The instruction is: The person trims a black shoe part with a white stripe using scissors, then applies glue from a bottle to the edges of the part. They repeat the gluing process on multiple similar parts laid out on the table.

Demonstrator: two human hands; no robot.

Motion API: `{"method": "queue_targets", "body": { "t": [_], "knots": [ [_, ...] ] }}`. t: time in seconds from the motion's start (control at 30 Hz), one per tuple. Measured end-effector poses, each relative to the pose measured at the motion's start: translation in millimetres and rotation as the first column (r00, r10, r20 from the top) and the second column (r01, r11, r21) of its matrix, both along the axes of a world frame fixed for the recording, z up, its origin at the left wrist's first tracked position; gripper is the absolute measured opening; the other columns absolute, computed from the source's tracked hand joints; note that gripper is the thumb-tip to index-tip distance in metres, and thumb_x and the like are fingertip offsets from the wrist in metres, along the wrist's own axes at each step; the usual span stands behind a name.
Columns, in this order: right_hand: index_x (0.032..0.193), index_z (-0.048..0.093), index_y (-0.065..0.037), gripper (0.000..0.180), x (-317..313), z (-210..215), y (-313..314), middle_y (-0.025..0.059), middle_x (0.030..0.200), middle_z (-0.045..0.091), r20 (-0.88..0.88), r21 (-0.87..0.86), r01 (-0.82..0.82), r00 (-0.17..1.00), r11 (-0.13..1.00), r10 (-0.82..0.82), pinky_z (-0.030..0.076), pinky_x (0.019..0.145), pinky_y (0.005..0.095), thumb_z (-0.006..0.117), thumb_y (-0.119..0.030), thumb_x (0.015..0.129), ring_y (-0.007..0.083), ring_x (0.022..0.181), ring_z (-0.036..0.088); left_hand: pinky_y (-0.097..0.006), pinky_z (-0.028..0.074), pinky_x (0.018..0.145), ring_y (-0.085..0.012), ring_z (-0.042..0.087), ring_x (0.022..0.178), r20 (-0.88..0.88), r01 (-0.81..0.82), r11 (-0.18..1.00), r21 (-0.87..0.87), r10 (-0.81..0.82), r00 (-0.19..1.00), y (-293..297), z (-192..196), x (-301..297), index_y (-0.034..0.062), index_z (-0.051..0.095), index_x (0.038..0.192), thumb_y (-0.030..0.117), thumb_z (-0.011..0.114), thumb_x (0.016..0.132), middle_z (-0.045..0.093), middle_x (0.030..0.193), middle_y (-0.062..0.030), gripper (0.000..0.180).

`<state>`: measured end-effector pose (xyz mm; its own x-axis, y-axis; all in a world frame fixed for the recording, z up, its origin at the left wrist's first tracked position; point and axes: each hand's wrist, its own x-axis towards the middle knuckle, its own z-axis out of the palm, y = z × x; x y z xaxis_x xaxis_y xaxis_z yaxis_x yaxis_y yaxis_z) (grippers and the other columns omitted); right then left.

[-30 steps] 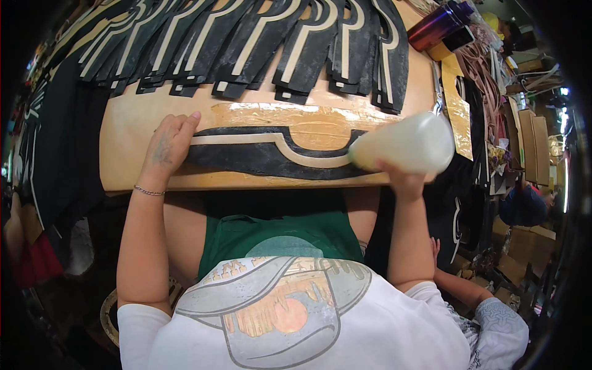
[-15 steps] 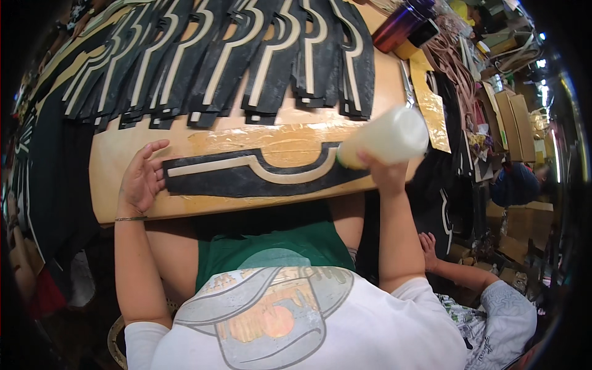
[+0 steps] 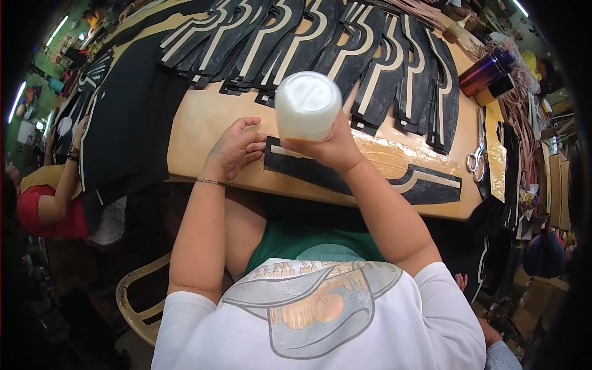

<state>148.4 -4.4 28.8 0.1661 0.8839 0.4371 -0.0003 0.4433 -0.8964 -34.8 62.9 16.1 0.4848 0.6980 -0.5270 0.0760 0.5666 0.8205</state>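
My right hand is wrapped round a translucent whitish plastic bottle, tipped so that its base faces up. The bottle's lower end is hidden behind my hand. Under it, along the table's near edge, lies a black flat curved piece with a cream strip along its upper side. The bottle and hand cover much of the strip's middle. My left hand rests at the piece's left end, empty, fingers loosely bent and thumb apart; whether the fingertips touch the piece I cannot tell.
Overlapping black pieces with cream strips lie across the far side of the wooden table. At the right are scissors, a purple tumbler and a yellow strip. Black sheets hang over the left edge; another person sits beyond.
My right hand has carried the bottle from the black piece's right end to its left end. The view has swung left. My left hand stays by the piece's left end.
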Motion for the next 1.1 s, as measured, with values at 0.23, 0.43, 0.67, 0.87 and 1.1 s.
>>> {"method": "queue_targets", "body": {
  "t": [0.23, 0.43, 0.67, 0.87, 1.1],
  "knots": [
    [0.098, 0.057, -0.003, 0.042, 70, 9, -54, 0.005, 0.089, 0.059, 0.191, -0.123, 0.118, 0.977, 0.985, -0.093, 0.046, 0.075, 0.0275, 0.075, -0.01, 0.061, 0.014, 0.084, 0.056, -0.021, 0.045, 0.067, -0.0127, 0.055, 0.079, 0.057, -0.013, 1.0, -0.001, 0.013, 0.998, -4, 0, -3, 0.0059, 0.032, 0.12, 0.012, 0.054, 0.079, 0.056, 0.096, -0.0099, 0.047],
    [0.11, 0.043, -0.005, 0.069, -9, -7, 12, 0.0144, 0.102, 0.047, 0.237, 0.138, 0.091, 0.964, 0.986, -0.122, 0.041, 0.081, 0.0357, 0.079, -0.024, 0.054, 0.0305, 0.096, 0.048, -0.021, 0.044, 0.066, -0.0111, 0.054, 0.08, 0.064, 0.018, 0.999, 0.047, -0.021, 0.998, -4, -7, 0, 0.0058, 0.032, 0.12, 0.014, 0.057, 0.077, 0.056, 0.093, -0.0076, 0.051],
    [0.115, 0.044, -0.002, 0.07, 84, 13, -119, 0.0107, 0.111, 0.05, 0.181, -0.189, 0.222, 0.965, 0.957, -0.188, 0.035, 0.092, 0.0324, 0.079, -0.02, 0.057, 0.0222, 0.105, 0.048, -0.021, 0.046, 0.065, -0.0107, 0.056, 0.077, 0.025, -0.019, 0.998, 0.066, 0.017, 1.0, -13, 8, 6, 0.0077, 0.033, 0.121, 0.01, 0.056, 0.077, 0.056, 0.093, -0.0055, 0.05],
    [0.1, 0.053, -0.002, 0.05, 171, 14, -149, 0.0043, 0.089, 0.057, 0.099, -0.22, 0.47, 0.882, 0.855, -0.46, 0.047, 0.074, 0.0281, 0.078, -0.008, 0.057, 0.015, 0.083, 0.056, -0.015, 0.039, 0.053, -0.0019, 0.045, 0.061, -0.138, 0.16, 0.968, 0.191, -0.135, 0.981, -13, 7, 21, 0.008, 0.032, 0.125, 0.008, 0.059, 0.075, 0.046, 0.071, 0.0065, 0.057],
    [0.118, 0.039, -0.003, 0.074, 145, 11, -149, 0.0067, 0.107, 0.051, 0.161, -0.025, 0.393, 0.909, 0.919, -0.385, 0.038, 0.088, 0.0302, 0.08, -0.014, 0.056, 0.0164, 0.101, 0.048, -0.014, 0.039, 0.047, -0.0043, 0.051, 0.06, -0.166, 0.146, 0.972, 0.186, -0.115, 0.979, -9, 2, 18, 0.0103, 0.033, 0.124, 0.006, 0.058, 0.074, 0.053, 0.076, 0.0032, 0.056]
  ]
}}
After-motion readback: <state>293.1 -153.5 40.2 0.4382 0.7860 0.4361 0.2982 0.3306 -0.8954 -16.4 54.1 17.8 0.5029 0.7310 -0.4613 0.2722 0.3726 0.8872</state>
